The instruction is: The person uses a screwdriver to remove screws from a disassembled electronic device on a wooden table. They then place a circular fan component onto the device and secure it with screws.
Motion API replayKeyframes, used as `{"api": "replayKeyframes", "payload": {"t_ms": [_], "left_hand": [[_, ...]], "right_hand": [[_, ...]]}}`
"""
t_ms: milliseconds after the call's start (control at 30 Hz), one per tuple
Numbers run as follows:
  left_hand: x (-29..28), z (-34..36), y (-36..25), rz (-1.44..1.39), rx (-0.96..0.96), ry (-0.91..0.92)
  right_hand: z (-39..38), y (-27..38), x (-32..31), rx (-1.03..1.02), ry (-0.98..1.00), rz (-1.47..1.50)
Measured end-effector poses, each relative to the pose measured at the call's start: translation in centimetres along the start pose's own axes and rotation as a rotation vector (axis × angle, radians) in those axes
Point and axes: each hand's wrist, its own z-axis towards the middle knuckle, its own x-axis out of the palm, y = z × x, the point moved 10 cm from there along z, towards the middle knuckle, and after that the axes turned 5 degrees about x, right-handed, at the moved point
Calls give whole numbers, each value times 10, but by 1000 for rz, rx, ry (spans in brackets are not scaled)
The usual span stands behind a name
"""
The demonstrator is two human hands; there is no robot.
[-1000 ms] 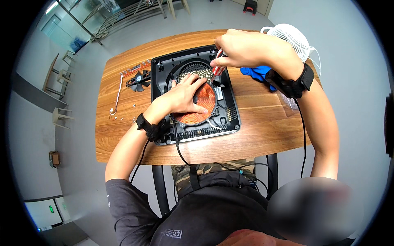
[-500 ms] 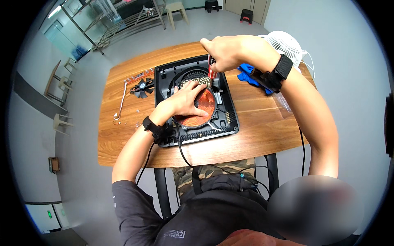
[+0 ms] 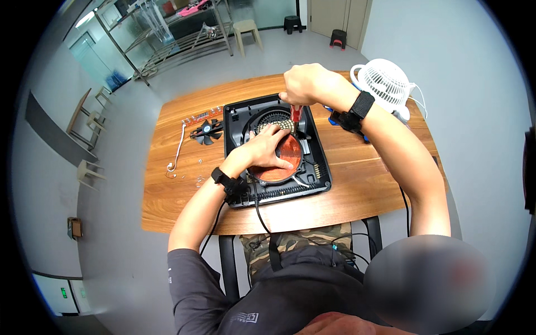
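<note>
Housing: black shell (image 3: pixel 325 183), our landmark, lies open on the bench (image 3: pixel 357 192).
Coil: the copper disc (image 3: pixel 291 148) sits inside the housing, partly covering the round grille (image 3: pixel 273 117).
Left hand: we have the left hand (image 3: pixel 267 149) spread over the coil inside the housing, thumb on the windings.
Right hand: our right hand (image 3: pixel 305 85), apart from the other, grips a red-handled driver (image 3: pixel 296 114) above the housing's far right part; tip contact, cannot tell.
Out: we count the small black fan (image 3: pixel 207 129) and orange circuit strip (image 3: pixel 202 117) outside, left of the housing; small loose bits (image 3: pixel 200 180) lie nearer us on that side.
Left: we judge the work partway; the coil is not out, and its fastening is unclear.
</note>
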Motion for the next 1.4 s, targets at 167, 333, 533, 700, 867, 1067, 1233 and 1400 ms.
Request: {"api": "replayKeyframes", "payload": {"t_ms": [167, 333, 533, 700, 867, 1067, 1233, 1400], "left_hand": [[1, 3, 4, -67, -12, 15], [1, -1, 2, -22, -1, -1], [3, -1, 4, -14, -2, -12], [10, 0, 8, -46, 3, -13], [14, 2, 16, -82, -6, 1], [16, 3, 19, -81, -14, 27], [18, 8, 16, -72, -12, 45], [17, 4, 16, -57, -43, 61]], "right_hand": [[-8, -11, -6, -17, -53, 111], [-32, 8, -4, -236, 111, 190], [-23, 3, 5, -157, 102, 334], [-16, -1, 1, -95, -23, 88], [-10, -6, 3, -31, -66, 56], [-10, -10, 11, -43, 46, 86], [3, -7, 21, -187, -4, 106], [-12, 9, -6, -107, 72, 130]]}}
